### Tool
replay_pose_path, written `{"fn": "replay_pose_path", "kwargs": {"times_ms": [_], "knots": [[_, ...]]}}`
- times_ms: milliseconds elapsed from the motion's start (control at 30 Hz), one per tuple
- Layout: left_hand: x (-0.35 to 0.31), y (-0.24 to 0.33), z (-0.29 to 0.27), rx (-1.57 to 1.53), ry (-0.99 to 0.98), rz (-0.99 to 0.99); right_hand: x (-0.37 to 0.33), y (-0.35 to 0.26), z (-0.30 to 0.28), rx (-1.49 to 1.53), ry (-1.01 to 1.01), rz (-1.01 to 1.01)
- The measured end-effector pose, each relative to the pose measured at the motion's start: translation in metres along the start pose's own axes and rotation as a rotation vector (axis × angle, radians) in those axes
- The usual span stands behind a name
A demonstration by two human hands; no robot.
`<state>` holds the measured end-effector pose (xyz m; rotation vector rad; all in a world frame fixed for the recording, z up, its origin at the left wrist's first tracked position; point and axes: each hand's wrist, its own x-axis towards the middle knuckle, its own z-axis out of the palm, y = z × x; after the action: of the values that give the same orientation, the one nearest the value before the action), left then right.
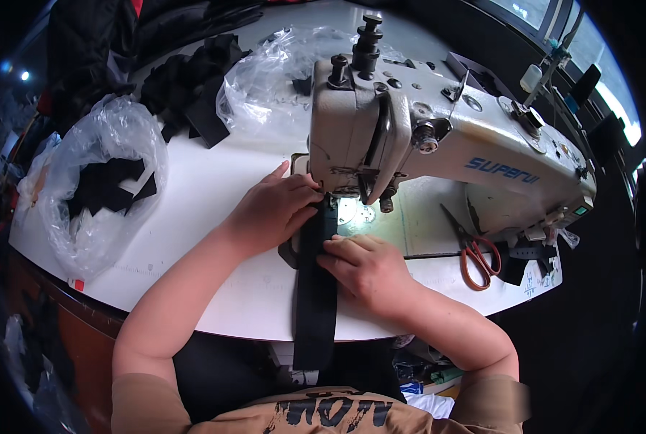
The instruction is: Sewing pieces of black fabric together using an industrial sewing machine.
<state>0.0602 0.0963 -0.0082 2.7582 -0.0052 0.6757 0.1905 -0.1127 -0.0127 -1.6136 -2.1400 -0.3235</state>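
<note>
A long black fabric strip (315, 296) runs from under the needle area of a grey sewing machine (438, 123) toward me, its near end hanging over the table's edge. My left hand (276, 206) is at the strip's left side close to the presser foot, fingers bent and pressed onto it, thumb along its edge. On the right side, my right hand (366, 267) grips the strip's edge a little nearer to me, fingers curled. The machine's lamp lights the metal plate (410, 217) beside the needle. The fingertips of both hands are partly hidden.
Red-handled scissors (475, 253) lie right of the machine plate, beside black scraps (514, 267). At left stands a clear plastic bag (113, 195) with black pieces in it. Another clear bag (261, 87) and black fabric pieces (207, 112) lie behind on the white table (207, 188).
</note>
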Motion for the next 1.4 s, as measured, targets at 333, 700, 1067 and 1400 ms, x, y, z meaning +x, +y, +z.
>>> {"fn": "replay_pose_path", "kwargs": {"times_ms": [333,700,1067,1400], "knots": [[0.003,-0.004,0.005,-0.060,0.009,-0.069,0.002,-0.001,0.001,0.019,-0.015,0.053],[0.004,-0.008,0.003,-0.074,0.015,-0.097,0.007,0.003,-0.004,0.116,0.022,0.113],[-0.019,0.027,-0.008,0.089,-0.001,0.084,-0.002,0.044,-0.048,0.198,0.256,0.571],[-0.018,0.020,-0.006,0.027,-0.002,-0.005,-0.002,0.039,-0.041,0.048,0.308,0.551]]}}
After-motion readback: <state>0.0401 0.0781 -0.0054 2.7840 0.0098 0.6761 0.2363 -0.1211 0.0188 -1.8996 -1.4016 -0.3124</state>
